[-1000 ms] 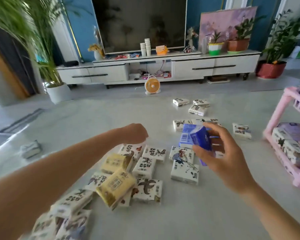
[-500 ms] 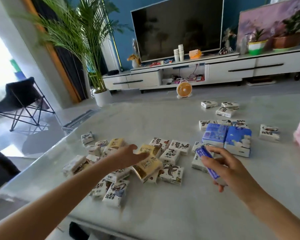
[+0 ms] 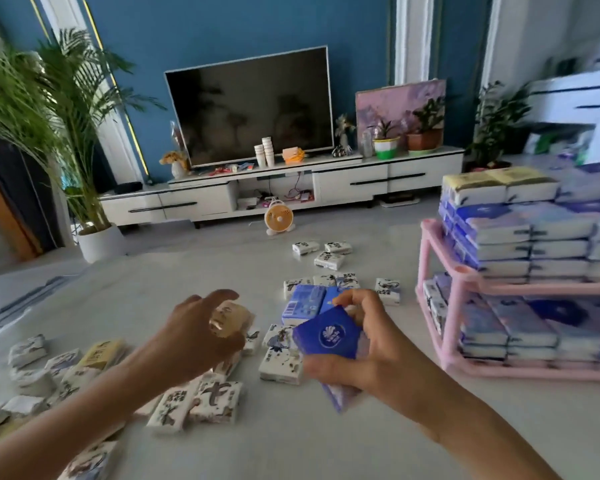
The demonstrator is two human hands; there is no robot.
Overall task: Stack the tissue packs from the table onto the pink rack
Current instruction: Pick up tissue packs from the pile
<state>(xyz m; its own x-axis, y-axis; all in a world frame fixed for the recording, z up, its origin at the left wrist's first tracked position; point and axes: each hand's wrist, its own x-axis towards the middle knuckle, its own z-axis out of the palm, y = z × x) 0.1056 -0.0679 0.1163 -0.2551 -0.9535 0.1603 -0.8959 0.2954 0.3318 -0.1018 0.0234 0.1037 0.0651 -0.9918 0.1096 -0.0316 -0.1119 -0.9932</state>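
My right hand grips a dark blue tissue pack with a white logo, held tilted above the table. My left hand is lifted over the middle of the table with a yellow tissue pack in its fingers. Several white, yellow and blue tissue packs lie scattered on the pale table. The pink rack stands at the right, its two shelves stacked with blue, white and yellow packs.
A light blue pack lies flat just beyond my right hand. More white packs sit at the table's far side. Beyond the table are a TV stand, a small orange fan on the floor and a potted palm at the left.
My left hand has picked a yellow pack up off the pile. My right hand has turned the blue pack face up. The view has swung right and the rack has come into sight.
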